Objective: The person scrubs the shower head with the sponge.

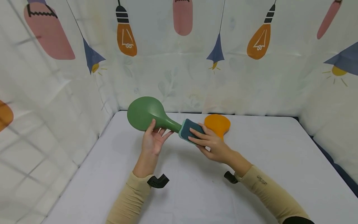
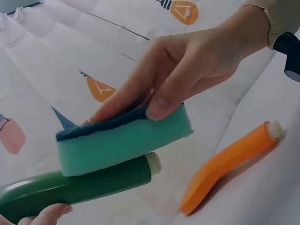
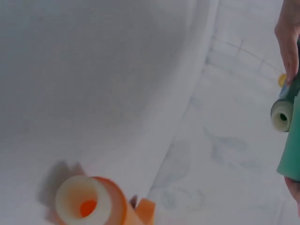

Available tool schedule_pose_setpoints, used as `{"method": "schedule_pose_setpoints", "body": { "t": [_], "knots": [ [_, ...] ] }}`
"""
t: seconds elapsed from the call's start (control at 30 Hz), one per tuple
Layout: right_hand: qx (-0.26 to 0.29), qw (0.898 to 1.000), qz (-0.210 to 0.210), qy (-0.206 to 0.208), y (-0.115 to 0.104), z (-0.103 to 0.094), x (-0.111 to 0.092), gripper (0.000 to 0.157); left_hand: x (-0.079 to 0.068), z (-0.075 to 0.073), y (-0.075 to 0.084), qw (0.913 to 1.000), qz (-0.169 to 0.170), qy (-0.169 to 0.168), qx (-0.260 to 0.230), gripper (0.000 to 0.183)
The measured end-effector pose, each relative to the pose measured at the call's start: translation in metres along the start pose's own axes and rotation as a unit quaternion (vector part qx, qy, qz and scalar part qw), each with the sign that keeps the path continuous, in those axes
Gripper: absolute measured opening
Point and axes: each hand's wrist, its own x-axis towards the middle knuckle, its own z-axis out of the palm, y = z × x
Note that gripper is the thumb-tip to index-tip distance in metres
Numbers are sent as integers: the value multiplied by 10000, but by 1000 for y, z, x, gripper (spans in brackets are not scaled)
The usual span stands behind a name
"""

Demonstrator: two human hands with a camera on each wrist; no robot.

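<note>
My left hand holds a green paddle-like object, its thumb against the round head and its fingers underneath. The object is raised over the table, its narrow handle pointing right; the left wrist view shows a cream, hollow tip on that handle. My right hand grips a scouring sponge by its sides. The sponge has a dark blue-green scouring layer on top and a light green foam side below. That foam lies along the handle near its tip.
Behind my right hand, an orange object of similar shape rests on the white table, its cream-tipped handle towards me. White cloth walls printed with lamps and bulbs stand at the back and sides.
</note>
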Motion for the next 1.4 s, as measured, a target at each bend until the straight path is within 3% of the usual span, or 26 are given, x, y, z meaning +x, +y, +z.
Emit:
{"method": "schedule_pose_setpoints", "body": {
  "t": [0.27,0.5,0.57,0.67,0.83,1.13,1.2,1.27,1.4],
  "knots": [
    [-348,9993,-14,114,-12,15,30,46,-2,1,-12,9988,51,29,490,44],
    [-672,9970,-378,15,-17,14,34,50,-4,6,-10,9981,140,178,577,41],
    [-419,9985,-352,31,-14,11,30,51,-4,6,-6,9985,147,142,502,42],
    [418,9990,9,167,-8,5,21,52,-4,4,0,9995,190,-9,255,46],
    [1841,9790,769,409,2,-3,7,49,-4,1,6,9988,334,-354,45,47],
    [2418,9614,1264,348,4,-4,22,44,-7,0,-2,9970,46,-708,307,42],
    [2268,9655,1217,394,2,-3,27,44,-7,1,-6,9965,14,-745,386,42],
    [1915,9758,977,407,0,-1,30,45,-7,2,-8,9966,37,-696,428,43],
    [702,9967,233,330,-5,1,31,48,-7,4,-10,9981,131,-382,456,47]
  ]
}}
